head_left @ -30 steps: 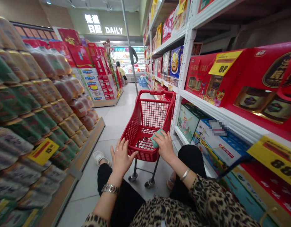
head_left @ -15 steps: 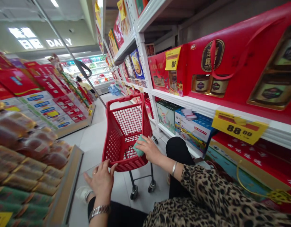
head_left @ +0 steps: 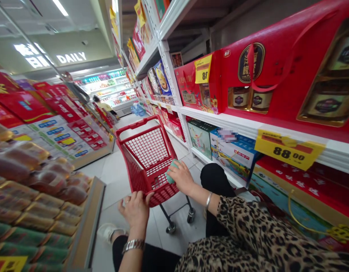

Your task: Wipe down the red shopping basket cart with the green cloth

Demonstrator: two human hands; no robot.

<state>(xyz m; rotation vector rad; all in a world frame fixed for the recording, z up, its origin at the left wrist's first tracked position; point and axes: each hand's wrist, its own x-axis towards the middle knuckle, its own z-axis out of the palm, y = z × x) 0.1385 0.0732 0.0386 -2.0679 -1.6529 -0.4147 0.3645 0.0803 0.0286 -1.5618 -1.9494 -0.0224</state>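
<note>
A red plastic shopping cart (head_left: 147, 149) with lattice sides and dark wheeled legs stands in front of me. My left hand (head_left: 135, 209) is at its near left corner, the fingers bent over the rim and the thumb along it. My right hand (head_left: 182, 177) is closed around a pale green cloth (head_left: 170, 174) at the cart's near right side. Most of the cloth shows past the fingertips; the part under the palm is hidden.
White shelves (head_left: 197, 113) with red gift boxes (head_left: 248, 71) line my right. On the left is a low display (head_left: 86, 215) of packaged goods, with stacked cartons (head_left: 61, 132) beyond. A person (head_left: 105, 105) is farther down the aisle, near lit refrigerated shelves (head_left: 112, 88).
The cart has turned, its far end swinging left and its near end shifting right. Both hands have moved right with it, the left one more. The cloth remains in my right hand.
</note>
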